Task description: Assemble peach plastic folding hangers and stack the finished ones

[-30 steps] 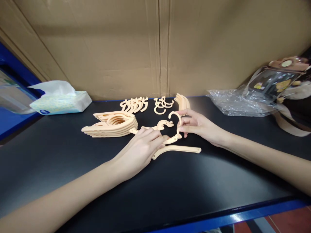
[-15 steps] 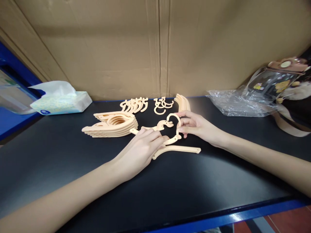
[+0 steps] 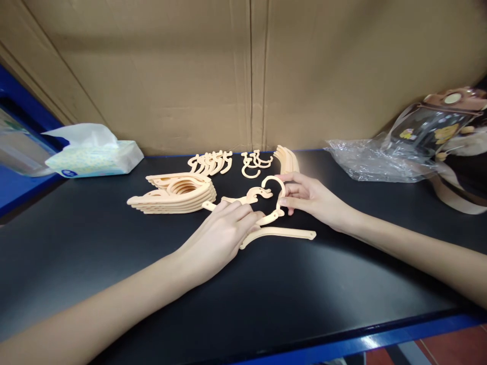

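Note:
Over the middle of the black table, my right hand (image 3: pixel 302 195) pinches a cream plastic hanger hook (image 3: pixel 274 179) between thumb and fingers. The hook's lower end meets a curved hanger arm (image 3: pixel 269 219), which my left hand (image 3: pixel 224 230) grips from the left; most of that arm is under the fingers. Just beyond my left hand lies a hanger piece with a curled, swan-like end (image 3: pixel 255 195). Nearer to me rests a loose curved hanger arm (image 3: pixel 283 232), its left end beside my left fingers.
A stack of hanger pieces (image 3: pixel 175 195) sits left of my hands. Behind are a row of small curved pieces (image 3: pixel 213 162), several hooks (image 3: pixel 251 172) and more arms (image 3: pixel 287 159). A tissue box (image 3: pixel 95 159) stands left; plastic wrapping (image 3: pixel 369 162) and a bottle (image 3: pixel 426 129) are right.
Almost nothing differs. Both hands keep their grip on the hook and arm, and the view has shifted very slightly.

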Motion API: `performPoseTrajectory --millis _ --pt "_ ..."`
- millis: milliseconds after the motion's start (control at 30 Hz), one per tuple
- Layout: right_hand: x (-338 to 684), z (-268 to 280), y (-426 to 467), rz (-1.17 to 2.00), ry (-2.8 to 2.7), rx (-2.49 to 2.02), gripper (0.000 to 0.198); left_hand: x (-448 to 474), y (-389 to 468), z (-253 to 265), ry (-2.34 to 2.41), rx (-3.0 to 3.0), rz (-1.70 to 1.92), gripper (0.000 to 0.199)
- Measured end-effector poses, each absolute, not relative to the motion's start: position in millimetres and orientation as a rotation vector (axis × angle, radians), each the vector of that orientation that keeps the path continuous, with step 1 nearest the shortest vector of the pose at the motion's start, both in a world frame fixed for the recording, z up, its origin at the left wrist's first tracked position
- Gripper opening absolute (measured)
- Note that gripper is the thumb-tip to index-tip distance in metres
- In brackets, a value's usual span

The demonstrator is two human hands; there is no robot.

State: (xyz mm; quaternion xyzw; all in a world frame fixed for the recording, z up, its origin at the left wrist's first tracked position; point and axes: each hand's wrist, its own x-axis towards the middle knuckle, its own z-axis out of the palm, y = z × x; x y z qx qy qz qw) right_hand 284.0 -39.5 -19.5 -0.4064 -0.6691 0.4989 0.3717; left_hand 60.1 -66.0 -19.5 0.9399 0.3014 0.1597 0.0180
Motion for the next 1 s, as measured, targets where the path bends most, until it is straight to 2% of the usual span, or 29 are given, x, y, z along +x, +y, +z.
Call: performPoseTrajectory --millis 700,900,1000 --pt "280.6 -23.2 -41.0 1.269 -1.624 -1.087 0.046 65.2 -69.2 -17.5 1.063 2.953 0.506 0.031" --pt "289.8 -21.7 -43.9 1.075 -1.691 -1.101 0.032 67.0 -80.6 -8.3 1.137 2.732 0.574 0.024" --pt "293.2 -22.3 -44.7 0.998 -1.76 -1.11 0.031 71.0 -83.4 -2.3 1.222 2.522 0.537 0.025"
